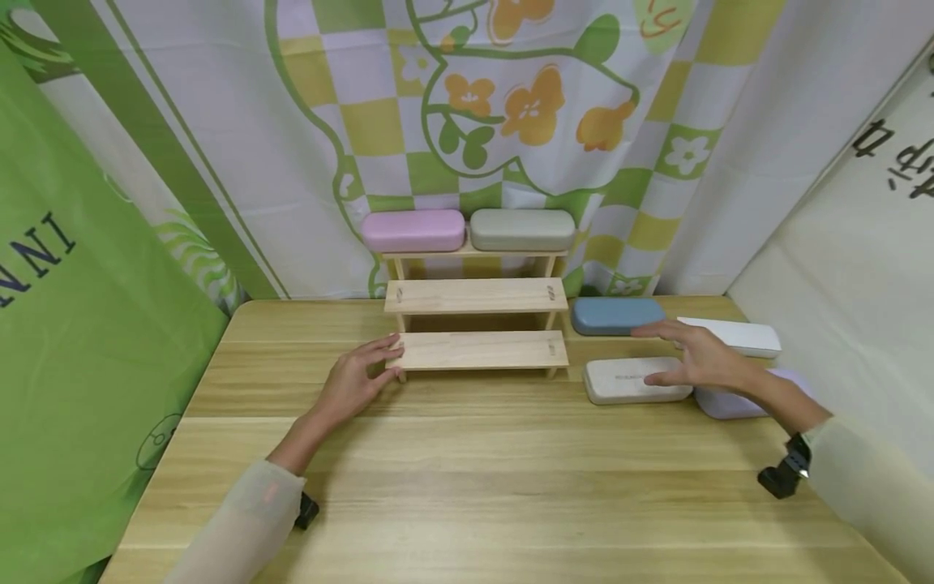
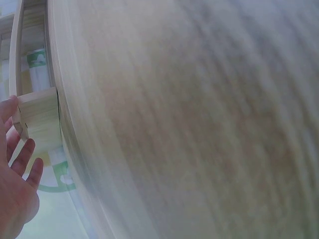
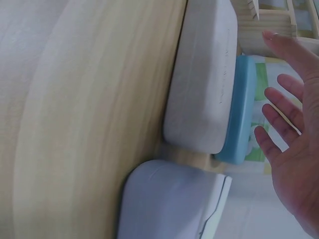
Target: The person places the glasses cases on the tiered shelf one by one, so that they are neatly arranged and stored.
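Note:
A three-step wooden display stand (image 1: 474,350) stands at the back of the table. My left hand (image 1: 353,383) holds the left end of its lowest step, thumb at the front edge and fingertips on the board; in the left wrist view, the lower fingers (image 2: 24,158) stay loose beside it. On the top step sit a pink glasses case (image 1: 413,232) and a grey-green glasses case (image 1: 522,230). My right hand (image 1: 704,357) hovers with spread fingers above a beige glasses case (image 1: 620,381), holding nothing. Behind that lies a blue glasses case (image 3: 241,109).
Right of the stand, a white case (image 1: 737,337) lies near the wall, and a lavender case (image 1: 722,403) is partly hidden under my right forearm. A patterned curtain (image 1: 511,162) hangs behind the wooden table (image 1: 496,478). Green cloth (image 1: 87,341) hangs on the left.

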A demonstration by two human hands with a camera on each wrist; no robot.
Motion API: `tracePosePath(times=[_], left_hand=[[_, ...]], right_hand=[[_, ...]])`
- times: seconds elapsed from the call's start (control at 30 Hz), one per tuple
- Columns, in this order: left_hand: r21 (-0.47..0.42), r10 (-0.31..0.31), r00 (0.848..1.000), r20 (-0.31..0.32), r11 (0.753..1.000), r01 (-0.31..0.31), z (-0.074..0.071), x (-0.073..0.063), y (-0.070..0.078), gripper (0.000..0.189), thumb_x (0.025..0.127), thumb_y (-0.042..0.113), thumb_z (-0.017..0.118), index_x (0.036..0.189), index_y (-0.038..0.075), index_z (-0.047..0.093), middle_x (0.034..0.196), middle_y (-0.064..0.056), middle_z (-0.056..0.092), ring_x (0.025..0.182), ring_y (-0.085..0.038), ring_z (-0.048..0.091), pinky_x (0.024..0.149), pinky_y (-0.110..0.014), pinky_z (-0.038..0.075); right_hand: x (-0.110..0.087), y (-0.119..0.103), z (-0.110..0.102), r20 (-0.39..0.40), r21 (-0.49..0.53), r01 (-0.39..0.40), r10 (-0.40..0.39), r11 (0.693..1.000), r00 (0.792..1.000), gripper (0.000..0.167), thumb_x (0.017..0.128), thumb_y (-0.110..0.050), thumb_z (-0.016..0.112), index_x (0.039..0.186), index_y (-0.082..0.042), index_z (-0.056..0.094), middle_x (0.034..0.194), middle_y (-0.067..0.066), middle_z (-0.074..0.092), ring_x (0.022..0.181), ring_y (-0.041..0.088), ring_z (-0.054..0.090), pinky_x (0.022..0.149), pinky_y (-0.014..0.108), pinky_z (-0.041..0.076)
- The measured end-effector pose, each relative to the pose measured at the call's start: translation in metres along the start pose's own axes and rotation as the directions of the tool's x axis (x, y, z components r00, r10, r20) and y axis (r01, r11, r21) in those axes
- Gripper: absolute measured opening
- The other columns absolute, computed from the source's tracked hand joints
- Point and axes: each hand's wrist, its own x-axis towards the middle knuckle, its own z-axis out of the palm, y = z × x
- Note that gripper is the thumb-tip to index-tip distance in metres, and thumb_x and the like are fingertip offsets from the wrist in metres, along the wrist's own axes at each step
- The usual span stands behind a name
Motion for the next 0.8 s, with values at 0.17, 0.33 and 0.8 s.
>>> tracePosePath(times=[0.17,0.33,0.8], left_hand=[[-0.005,-0.002,1.000,0.000,1.000,0.002,0.001,0.000,0.000,0.036,0.091,0.008,0.084,0.126,0.001,0.075,0.148,-0.014,0.063,0.135,-0.037,0.061,0.112,-0.052,0.051],[-0.003,-0.005,1.000,0.001,1.000,0.005,0.001,0.000,-0.001,0.036,0.091,0.008,0.084,0.126,0.001,0.075,0.148,-0.014,0.063,0.136,-0.037,0.061,0.113,-0.052,0.051],[-0.002,-0.001,1.000,-0.005,1.000,0.001,0.000,0.000,-0.001,0.036,0.091,0.008,0.084,0.126,0.002,0.076,0.148,-0.014,0.063,0.136,-0.037,0.061,0.114,-0.053,0.050]], right_hand=[[-0.008,0.007,0.004,0.017,0.017,-0.021,0.021,1.000,1.000,0.074,0.073,-0.025,0.099,0.136,-0.003,0.068,0.139,0.018,0.068,0.132,0.050,0.056,0.120,0.040,0.042],[-0.014,0.013,0.008,0.045,0.026,-0.056,0.055,0.998,0.997,0.074,0.073,-0.029,0.099,0.136,-0.004,0.069,0.140,0.018,0.067,0.133,0.051,0.055,0.104,0.070,0.045],[-0.024,0.032,0.025,-0.006,-0.046,0.006,-0.007,0.999,1.000,0.077,0.065,-0.029,0.103,0.131,-0.002,0.071,0.130,0.018,0.073,0.117,0.041,0.066,0.095,0.005,0.037]])
